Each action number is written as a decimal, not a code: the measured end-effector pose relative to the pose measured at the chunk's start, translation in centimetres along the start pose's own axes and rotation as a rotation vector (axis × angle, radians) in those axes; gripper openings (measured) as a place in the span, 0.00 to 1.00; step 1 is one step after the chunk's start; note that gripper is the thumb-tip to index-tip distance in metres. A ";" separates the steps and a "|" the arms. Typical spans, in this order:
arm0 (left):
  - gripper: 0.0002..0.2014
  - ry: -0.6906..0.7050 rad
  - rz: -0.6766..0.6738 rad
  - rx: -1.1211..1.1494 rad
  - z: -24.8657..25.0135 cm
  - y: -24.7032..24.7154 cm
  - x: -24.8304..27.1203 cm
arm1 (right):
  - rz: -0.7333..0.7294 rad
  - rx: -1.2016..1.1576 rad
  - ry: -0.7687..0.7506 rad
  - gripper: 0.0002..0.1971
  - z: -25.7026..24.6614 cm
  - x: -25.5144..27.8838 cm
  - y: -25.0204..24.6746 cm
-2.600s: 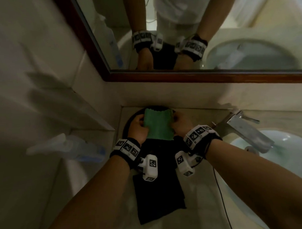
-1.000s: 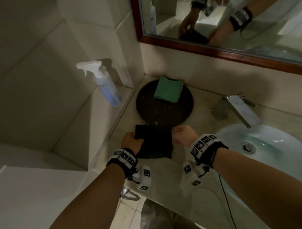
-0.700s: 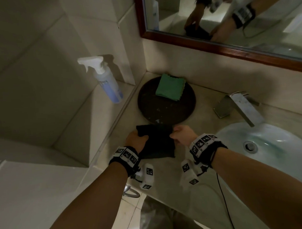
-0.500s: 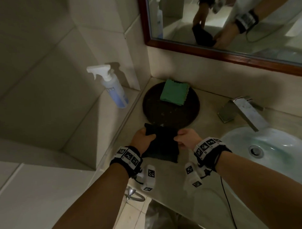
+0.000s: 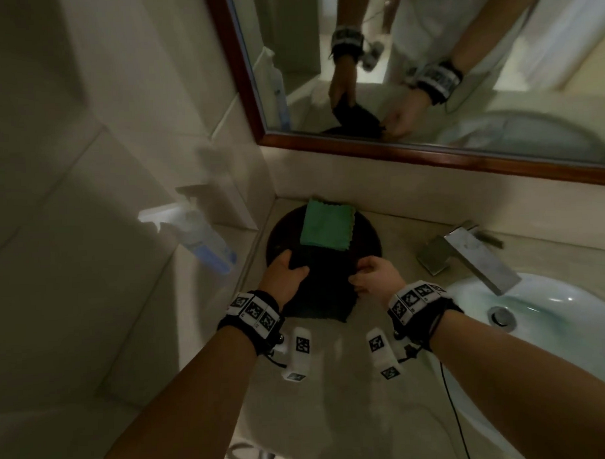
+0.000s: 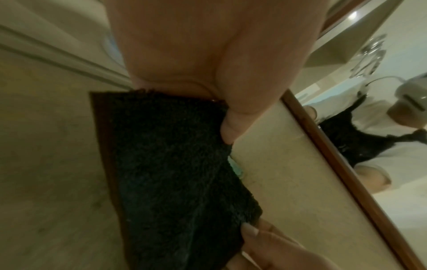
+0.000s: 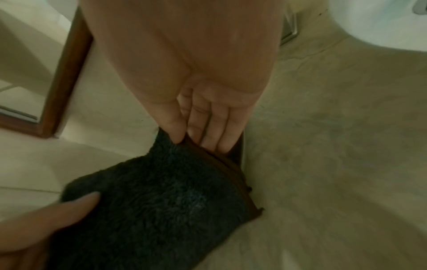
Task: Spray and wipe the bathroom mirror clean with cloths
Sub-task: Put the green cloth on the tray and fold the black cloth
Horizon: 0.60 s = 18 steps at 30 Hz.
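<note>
- Both hands hold the black cloth (image 5: pixel 318 283) at opposite side edges: the left hand (image 5: pixel 285 275) grips its left edge with the thumb on top, and the right hand (image 5: pixel 374 276) pinches its right edge between thumb and fingers.
- From the left wrist, the left thumb (image 6: pixel 245 102) lies on the cloth's upper face; the fingers under it are hidden by the fabric.
- From the right wrist, the right thumb and the fingertips (image 7: pixel 215 138) close together on the cloth's corner, with a brown edge showing just under the cloth; whether that is a hem or the tray's rim cannot be told.
- That cloth is folded and lies over the near part of a dark round tray (image 5: pixel 366 237) on the counter (image 5: pixel 334 382), its near end hanging past the tray; black on dark, the line between the two is hard to see.
- Farther back on the tray sits a folded green cloth (image 5: pixel 326 228), its near edge touching or overlapping the black one; which cannot be told.
- On the ledge to the left stands a spray bottle (image 5: pixel 198 239), blurred.
- Above the counter the mirror (image 5: pixel 494 68) is cut off at the top and right; its reflection repeats both hands and the dark cloth.
- At the right are the tap (image 5: pixel 466 254) and the basin (image 5: pixel 554 309), the basin partly cut off by the right forearm.
</note>
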<state>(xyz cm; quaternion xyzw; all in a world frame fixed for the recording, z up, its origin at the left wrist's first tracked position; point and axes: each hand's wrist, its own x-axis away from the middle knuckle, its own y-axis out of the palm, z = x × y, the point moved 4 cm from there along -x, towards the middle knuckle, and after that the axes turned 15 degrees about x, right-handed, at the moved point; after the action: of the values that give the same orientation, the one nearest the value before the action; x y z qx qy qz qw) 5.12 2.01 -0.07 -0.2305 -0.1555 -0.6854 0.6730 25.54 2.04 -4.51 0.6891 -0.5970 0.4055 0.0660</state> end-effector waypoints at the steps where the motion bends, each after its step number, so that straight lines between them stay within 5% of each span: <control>1: 0.14 -0.012 0.003 -0.013 -0.2 -0.1 -1.1 | -0.001 -0.016 0.014 0.16 -0.1 -0.5 0.0; 18: 0.27 -0.118 0.043 -0.220 -3.1 -0.9 -8.1 | 0.094 0.008 0.095 0.11 -0.3 -4.4 0.6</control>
<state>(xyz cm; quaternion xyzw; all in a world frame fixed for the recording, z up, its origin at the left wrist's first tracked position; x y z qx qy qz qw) 3.80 7.30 -6.80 -0.3460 -0.1139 -0.6691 0.6478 25.05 5.47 -7.36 0.6405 -0.6233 0.4427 0.0725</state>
